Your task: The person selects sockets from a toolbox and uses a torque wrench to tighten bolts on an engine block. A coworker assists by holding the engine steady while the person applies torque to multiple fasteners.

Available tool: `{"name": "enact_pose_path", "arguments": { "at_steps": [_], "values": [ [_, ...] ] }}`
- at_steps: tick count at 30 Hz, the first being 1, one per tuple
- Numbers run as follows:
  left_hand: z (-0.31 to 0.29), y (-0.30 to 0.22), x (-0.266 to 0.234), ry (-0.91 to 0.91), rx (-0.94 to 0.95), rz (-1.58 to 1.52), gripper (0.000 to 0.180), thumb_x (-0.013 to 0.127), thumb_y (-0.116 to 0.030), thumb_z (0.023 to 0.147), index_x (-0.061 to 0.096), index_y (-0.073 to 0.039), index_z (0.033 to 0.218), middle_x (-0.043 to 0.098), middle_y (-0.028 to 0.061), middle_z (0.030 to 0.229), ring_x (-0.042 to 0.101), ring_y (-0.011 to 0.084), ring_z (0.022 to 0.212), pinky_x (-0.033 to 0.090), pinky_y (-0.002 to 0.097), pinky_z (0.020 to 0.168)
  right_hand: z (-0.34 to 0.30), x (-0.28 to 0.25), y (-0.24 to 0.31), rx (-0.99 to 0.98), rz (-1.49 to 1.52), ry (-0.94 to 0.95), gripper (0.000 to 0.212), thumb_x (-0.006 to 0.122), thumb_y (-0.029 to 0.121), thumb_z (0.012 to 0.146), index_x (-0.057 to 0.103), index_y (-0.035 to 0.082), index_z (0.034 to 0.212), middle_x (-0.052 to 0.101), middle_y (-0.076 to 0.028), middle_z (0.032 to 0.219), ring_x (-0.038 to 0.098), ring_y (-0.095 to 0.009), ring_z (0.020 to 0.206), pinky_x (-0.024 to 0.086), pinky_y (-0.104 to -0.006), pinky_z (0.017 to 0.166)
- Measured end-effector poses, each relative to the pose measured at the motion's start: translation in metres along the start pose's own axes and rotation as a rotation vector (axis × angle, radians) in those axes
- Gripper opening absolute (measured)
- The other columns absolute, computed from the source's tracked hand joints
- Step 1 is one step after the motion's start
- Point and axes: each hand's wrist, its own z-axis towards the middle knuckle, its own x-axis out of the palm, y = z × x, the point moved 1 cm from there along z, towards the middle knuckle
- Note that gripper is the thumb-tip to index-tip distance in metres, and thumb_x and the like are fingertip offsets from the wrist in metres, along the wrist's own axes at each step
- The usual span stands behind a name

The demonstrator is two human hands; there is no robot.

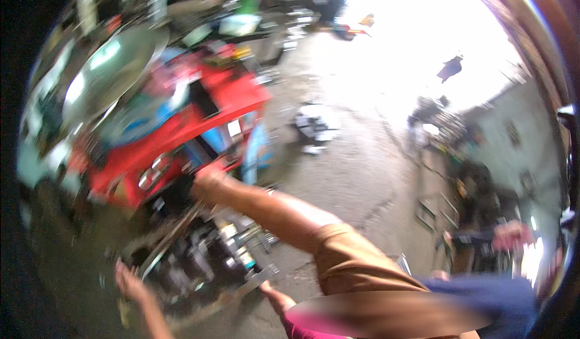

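Note:
Motion smears the whole head view. My left hand [130, 281] reaches in at the lower left, fingers apart and nothing in them, beside a large metal machine part resembling an engine block [202, 257]. What appears to be my right hand [270, 292], below a magenta sleeve, is at the part's near right edge; its fingers are too blurred to read. Another person's arm in a brown sleeve [356, 260] stretches across from the right. That person's hand [208, 182] is at the upper end of a long thin bar [172, 236]; I cannot tell if it grips it.
A red workbench or cart [241, 94] behind the part carries a dark flat object [203, 99] and mixed items. A large round metal dish [112, 73] stands to its left. Dark and light pieces [317, 124] lie on the concrete floor [362, 176]. More machinery [438, 124] is at the right.

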Motion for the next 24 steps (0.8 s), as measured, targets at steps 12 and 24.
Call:
{"name": "enact_pose_path", "arguments": {
  "at_steps": [12, 24],
  "values": [
    [0.021, -0.011, 0.011, -0.281, -0.483, -0.037, 0.045, 0.053, -0.049, 0.094, 0.072, -0.009, 0.096, 0.068, 0.0071, 0.095, 0.062, 0.0191, 0.086, 0.048, 0.0338, 0.079, -0.044, 0.056, 0.03, 0.235, -0.2, -0.735, 0.015, 0.059, 0.024, 0.077, 0.067, 0.017, 0.066, 0.066, -0.005, 0.067, 0.065, -0.022, 0.07, 0.044, -0.0368, 0.07],
    [0.017, -0.015, 0.021, -0.151, -0.278, -0.32, 0.018, 0.064, -0.017, 0.081, 0.069, -0.006, 0.094, 0.067, 0.007, 0.095, 0.064, 0.0195, 0.072, 0.053, 0.0375, 0.065, -0.093, 0.044, 0.043, 0.337, -0.116, -0.613, 0.01, 0.062, 0.013, 0.072, 0.069, 0.007, 0.068, 0.069, -0.015, 0.074, 0.069, -0.03, 0.072, 0.055, -0.0428, 0.065]
  ]
}}
